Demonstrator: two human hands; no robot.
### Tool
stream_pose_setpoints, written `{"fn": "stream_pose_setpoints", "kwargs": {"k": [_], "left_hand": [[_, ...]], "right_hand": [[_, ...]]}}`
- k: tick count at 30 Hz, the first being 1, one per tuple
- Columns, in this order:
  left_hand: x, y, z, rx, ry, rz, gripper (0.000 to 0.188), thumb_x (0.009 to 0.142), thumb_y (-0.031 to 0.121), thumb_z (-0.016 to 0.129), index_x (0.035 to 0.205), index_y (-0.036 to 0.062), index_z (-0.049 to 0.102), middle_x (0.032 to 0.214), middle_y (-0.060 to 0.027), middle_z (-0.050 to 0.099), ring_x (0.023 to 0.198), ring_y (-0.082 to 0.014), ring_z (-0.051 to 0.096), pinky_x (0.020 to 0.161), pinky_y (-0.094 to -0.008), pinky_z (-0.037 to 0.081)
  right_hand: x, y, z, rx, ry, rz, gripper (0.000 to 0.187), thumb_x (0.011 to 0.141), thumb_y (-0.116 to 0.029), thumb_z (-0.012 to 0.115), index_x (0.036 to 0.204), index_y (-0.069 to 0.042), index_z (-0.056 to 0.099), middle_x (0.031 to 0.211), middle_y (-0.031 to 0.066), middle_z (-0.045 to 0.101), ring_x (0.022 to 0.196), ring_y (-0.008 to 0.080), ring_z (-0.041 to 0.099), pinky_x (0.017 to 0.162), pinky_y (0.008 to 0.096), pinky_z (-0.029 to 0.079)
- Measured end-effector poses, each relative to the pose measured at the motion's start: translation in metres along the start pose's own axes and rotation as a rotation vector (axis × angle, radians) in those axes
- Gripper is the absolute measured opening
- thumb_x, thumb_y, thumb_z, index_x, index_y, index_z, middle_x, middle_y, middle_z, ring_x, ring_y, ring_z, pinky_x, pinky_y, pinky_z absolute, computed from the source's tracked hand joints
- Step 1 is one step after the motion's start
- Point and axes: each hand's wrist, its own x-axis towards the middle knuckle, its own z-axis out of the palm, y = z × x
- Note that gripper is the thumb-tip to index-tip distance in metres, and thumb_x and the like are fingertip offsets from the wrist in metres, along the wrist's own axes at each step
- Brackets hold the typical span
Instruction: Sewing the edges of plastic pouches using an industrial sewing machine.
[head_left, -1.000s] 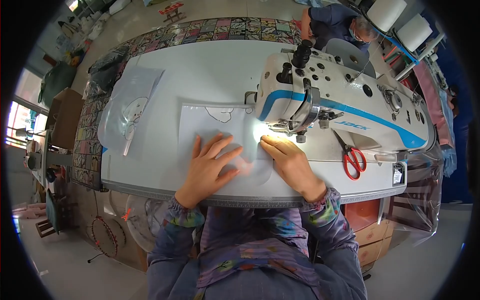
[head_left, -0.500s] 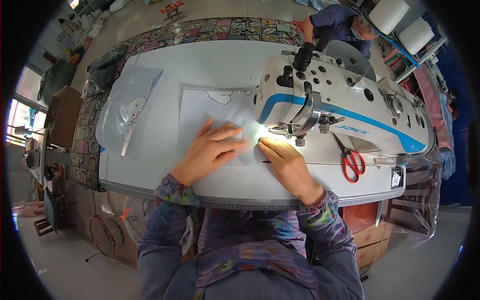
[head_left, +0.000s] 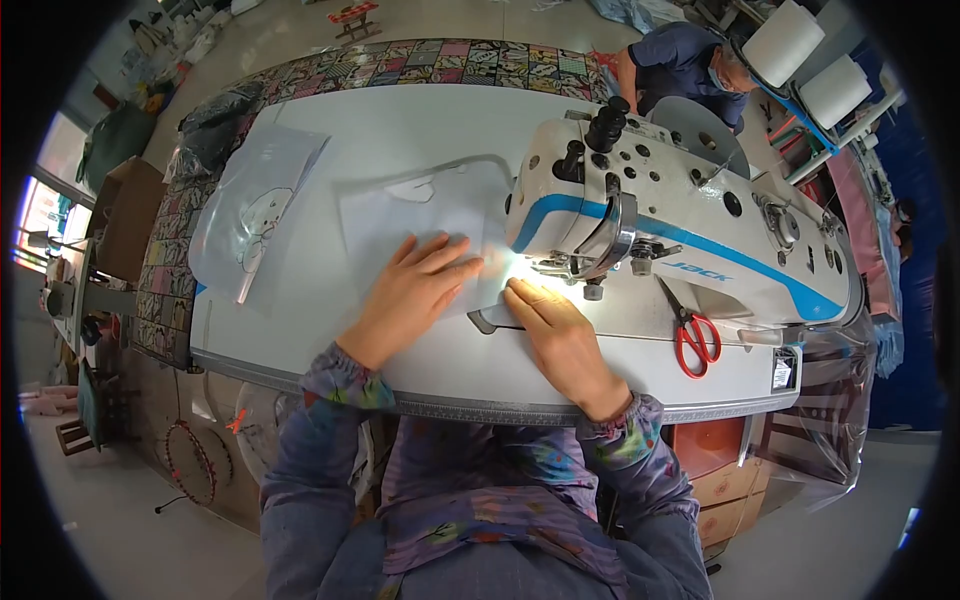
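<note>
A thin white sheet (head_left: 375, 225), fabric-like, with a dark line drawing at its far edge, lies under the head of a white and blue sewing machine (head_left: 680, 240). My left hand (head_left: 410, 295) rests on the sheet, palm down with fingers apart. Close to the lit needle area, my right hand (head_left: 565, 345) has its fingers pressed together on the sheet's near right edge. The machine head and my fingertips hide where the sheet meets the needle. Red-handled scissors (head_left: 698, 345) lie on the table right of my right hand.
A clear plastic-like piece with a drawn figure (head_left: 262, 215) lies on the table's left. White thread cones (head_left: 783, 42) stand at the far right. Beyond the table, a person in a dark shirt (head_left: 675, 60) bends forward. A patterned cloth (head_left: 420, 62) borders the far side.
The sheet has turned counterclockwise, its far right corner swinging up and its left side nearer. My left hand has turned with it, and my right hand stays by the needle.
</note>
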Motion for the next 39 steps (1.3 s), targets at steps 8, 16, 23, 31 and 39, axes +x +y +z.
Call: {"fn": "stream_pose_setpoints", "kwargs": {"k": [8,16,23,31,39], "left_hand": [[-0.032,0.065,0.014,0.14,0.147,-0.136,0.049,0.092,0.016,0.076,0.141,0.0154,0.068,0.148,-0.0121,0.063,0.128,-0.033,0.066,0.111,-0.0503,0.051],[-0.037,0.089,0.013,0.125,0.092,-0.158,0.051,0.095,0.03,0.075,0.144,0.017,0.066,0.153,-0.0105,0.058,0.138,-0.0287,0.056,0.122,-0.06,0.033],[-0.02,0.056,0.011,0.031,0.037,-0.124,0.052,0.097,0.034,0.073,0.146,0.0188,0.066,0.16,-0.0099,0.05,0.146,-0.0324,0.048,0.124,-0.0629,0.028],[0.002,0.006,0.01,-0.231,-0.105,0.14,0.036,0.098,0.011,0.069,0.13,0.0258,0.077,0.152,0.0016,0.063,0.149,-0.0226,0.051,0.131,-0.0552,0.022],[0.018,-0.004,0.012,-0.083,-0.135,0.139,0.05,0.094,0.0,0.062,0.135,0.0254,0.074,0.155,0.0029,0.061,0.149,-0.0222,0.05,0.13,-0.0536,0.026]], "right_hand": [[-0.001,0.0,-0.005,0.053,-0.01,0.063,0.06,0.077,0.009,0.064,0.137,0.004,0.065,0.138,0.0208,0.067,0.127,0.0413,0.064,0.11,0.0472,0.051],[-0.002,0.005,-0.002,-0.008,0.074,0.029,0.053,0.078,0.008,0.065,0.131,0.001,0.069,0.132,0.0143,0.071,0.107,0.0328,0.071,0.09,0.0414,0.057],[-0.003,0.005,-0.003,0.003,0.048,0.04,0.054,0.078,0.007,0.065,0.131,0.001,0.069,0.132,0.0143,0.072,0.105,0.0325,0.071,0.09,0.0414,0.057],[-0.001,0.001,-0.006,0.069,0.008,0.072,0.054,0.081,0.01,0.064,0.135,0.003,0.067,0.134,0.0194,0.07,0.121,0.0411,0.067,0.105,0.0465,0.054],[-0.001,0.001,-0.001,0.048,0.003,0.066,0.057,0.08,0.009,0.064,0.137,0.003,0.065,0.136,0.0199,0.068,0.124,0.0412,0.065,0.107,0.0475,0.052]]}}
